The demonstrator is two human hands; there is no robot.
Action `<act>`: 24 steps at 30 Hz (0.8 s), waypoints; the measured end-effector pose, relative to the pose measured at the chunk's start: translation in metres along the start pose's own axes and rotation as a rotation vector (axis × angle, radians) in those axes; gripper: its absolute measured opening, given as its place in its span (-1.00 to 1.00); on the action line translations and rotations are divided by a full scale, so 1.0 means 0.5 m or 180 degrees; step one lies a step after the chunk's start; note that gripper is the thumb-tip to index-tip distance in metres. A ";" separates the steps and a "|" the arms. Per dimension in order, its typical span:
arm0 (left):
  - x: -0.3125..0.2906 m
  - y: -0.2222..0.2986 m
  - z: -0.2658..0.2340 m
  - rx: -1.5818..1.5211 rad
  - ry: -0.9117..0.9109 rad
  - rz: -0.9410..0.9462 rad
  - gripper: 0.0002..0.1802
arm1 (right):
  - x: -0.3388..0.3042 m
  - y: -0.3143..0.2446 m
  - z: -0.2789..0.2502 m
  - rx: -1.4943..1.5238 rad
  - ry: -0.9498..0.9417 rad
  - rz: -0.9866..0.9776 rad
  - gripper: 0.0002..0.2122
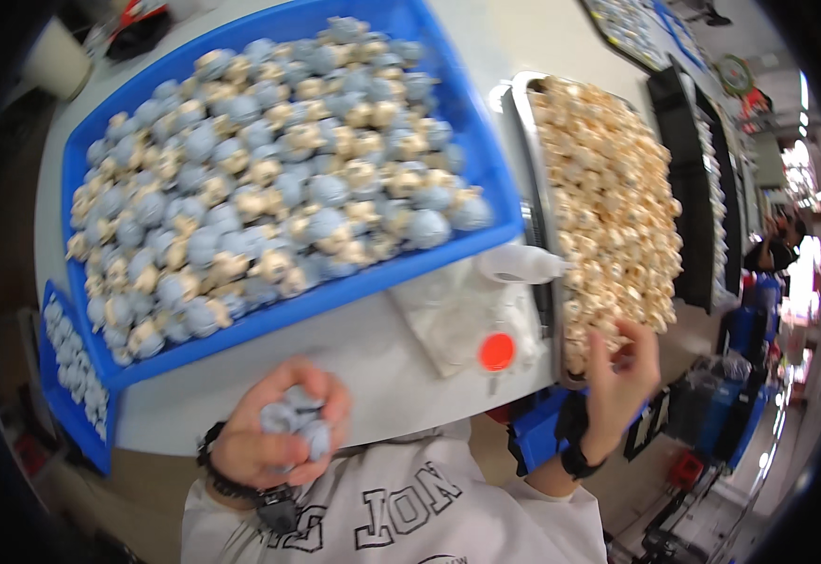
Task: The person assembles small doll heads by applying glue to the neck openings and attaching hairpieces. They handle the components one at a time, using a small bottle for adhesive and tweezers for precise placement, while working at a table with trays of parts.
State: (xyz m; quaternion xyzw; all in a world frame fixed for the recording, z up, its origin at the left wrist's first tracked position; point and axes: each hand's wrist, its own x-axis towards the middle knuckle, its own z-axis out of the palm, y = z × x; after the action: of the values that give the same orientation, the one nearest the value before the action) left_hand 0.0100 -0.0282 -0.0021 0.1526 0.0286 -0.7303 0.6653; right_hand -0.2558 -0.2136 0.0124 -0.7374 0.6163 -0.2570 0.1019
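My left hand (284,423) is closed around several small, rounded, light blue-grey pieces (312,437), held over the near table edge in front of my shirt. At the near right corner of a metal tray (544,179), my right hand (622,376) has its thumb and curled fingers apart, touching or just over the heaped small cream-coloured pieces (608,197). No piece can be made out between those fingers. Beyond my left hand stands a big blue bin (316,305), filled with small figures (326,193) that join a blue-grey round part to a cream part.
A white squeeze bottle (519,264) and a round orange-red item (496,352) lie on a clear plastic bag (439,324) between bin and tray. A smaller blue tray (100,451) of pale pieces sits at far left. Black trays (683,179) stand right; another person (777,246) is farther off.
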 end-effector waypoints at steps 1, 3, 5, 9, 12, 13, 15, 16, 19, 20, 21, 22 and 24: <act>0.004 0.001 -0.001 -0.0153 0.0059 -0.0090 -0.64 | -0.008 -0.014 -0.012 0.0169 0.0175 0.0247 -0.75; 0.005 0.007 -0.007 -0.0237 0.0093 -0.0201 -0.69 | -0.035 -0.052 -0.015 0.1771 0.0850 0.0261 -0.79; 0.009 0.006 -0.022 -0.0086 -0.0022 -0.0272 -0.69 | -0.078 -0.093 -0.036 0.2832 -0.0038 -0.0332 -0.75; 0.004 0.004 -0.024 0.0290 0.0022 -0.0190 -0.70 | -0.106 -0.183 0.020 0.2976 -0.2036 -0.2125 -0.68; -0.004 0.015 -0.010 0.1219 -0.0016 -0.0419 -0.77 | -0.127 -0.225 0.053 0.2774 -0.2372 -0.2015 -0.60; -0.003 0.014 -0.004 0.1231 0.0034 -0.0324 -0.75 | -0.128 -0.226 0.060 0.2854 -0.2440 -0.1946 -0.58; -0.001 0.012 0.005 0.1251 0.0133 -0.0143 -0.70 | -0.127 -0.229 0.063 0.2948 -0.2475 -0.1856 -0.56; -0.005 0.016 -0.009 0.1159 -0.0202 -0.0368 -0.74 | -0.125 -0.229 0.062 0.2962 -0.2438 -0.1839 -0.56; -0.003 0.008 0.000 0.1121 -0.0168 -0.0252 -0.72 | -0.135 -0.228 0.049 0.2980 -0.2609 -0.1378 -0.61; -0.003 0.007 0.000 0.1166 -0.0206 -0.0257 -0.72 | -0.140 -0.225 0.047 0.3054 -0.2736 -0.1143 -0.63; -0.002 0.007 -0.002 0.1212 -0.0244 -0.0260 -0.72 | -0.142 -0.222 0.046 0.3126 -0.2859 -0.0906 -0.65; -0.003 0.008 -0.005 0.1264 -0.0277 -0.0255 -0.72 | -0.145 -0.220 0.055 0.3279 -0.2673 -0.1003 -0.71; -0.003 0.008 -0.015 0.1447 -0.0233 -0.0177 -0.71 | -0.138 -0.224 0.062 0.3371 -0.2459 -0.1258 -0.70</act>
State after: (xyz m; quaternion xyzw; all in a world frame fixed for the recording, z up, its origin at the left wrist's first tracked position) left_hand 0.0156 -0.0253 -0.0081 0.2711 -0.1567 -0.7410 0.5940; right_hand -0.1516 -0.1280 0.0209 -0.7256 0.1808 -0.2560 0.6125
